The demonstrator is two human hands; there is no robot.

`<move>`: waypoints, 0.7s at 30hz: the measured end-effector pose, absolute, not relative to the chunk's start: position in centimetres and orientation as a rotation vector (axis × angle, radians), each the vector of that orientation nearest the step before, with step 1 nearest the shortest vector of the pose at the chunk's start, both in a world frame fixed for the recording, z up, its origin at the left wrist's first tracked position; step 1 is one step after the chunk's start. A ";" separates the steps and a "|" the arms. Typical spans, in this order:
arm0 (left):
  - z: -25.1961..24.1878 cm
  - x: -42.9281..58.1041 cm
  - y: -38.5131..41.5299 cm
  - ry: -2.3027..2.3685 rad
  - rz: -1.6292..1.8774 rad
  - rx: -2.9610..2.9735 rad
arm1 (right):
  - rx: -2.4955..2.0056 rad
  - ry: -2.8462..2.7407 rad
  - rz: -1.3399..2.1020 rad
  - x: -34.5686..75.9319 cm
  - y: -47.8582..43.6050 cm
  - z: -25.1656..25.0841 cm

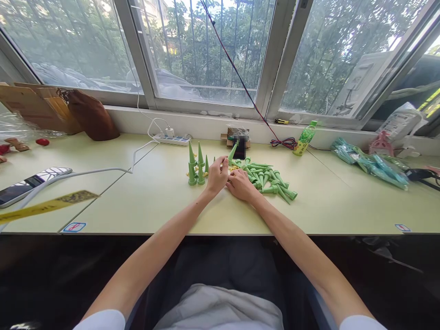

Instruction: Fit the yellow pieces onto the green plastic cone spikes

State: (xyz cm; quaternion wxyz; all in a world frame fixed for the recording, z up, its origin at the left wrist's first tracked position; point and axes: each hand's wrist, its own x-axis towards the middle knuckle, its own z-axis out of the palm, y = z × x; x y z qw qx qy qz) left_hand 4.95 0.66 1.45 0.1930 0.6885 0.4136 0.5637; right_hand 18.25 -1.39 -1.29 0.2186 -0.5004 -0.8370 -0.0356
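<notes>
My left hand (217, 174) is raised a little off the pale green table (161, 201), its fingers pinched on a green cone spike (232, 151) that points up and to the right. To its left, several green cone spikes (195, 166) stand upright in a group. My right hand (240, 184) rests on the table with fingers curled, touching the near edge of a loose pile of green spikes (270, 178) lying on their sides. What is under its fingers is hidden. Small yellow bits lie between the hands.
A phone (32, 182) and a white cable (103, 171) lie at the left, near a brown pouch (90, 115) and a power strip (172, 137). A green bottle (305, 137), teal packets (371, 164) and a white bag (398, 123) sit at the right by the window.
</notes>
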 end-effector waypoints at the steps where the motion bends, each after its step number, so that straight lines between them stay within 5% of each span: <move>1: 1.4 5.0 0.7 1.159 1.583 1.933 | -1.390 -2.310 -0.092 18.2 -1.4 -1.3; 21: 1.6 5.0 0.4 1.169 1.559 1.936 | -1.352 -2.197 -0.061 18.3 -0.8 -1.5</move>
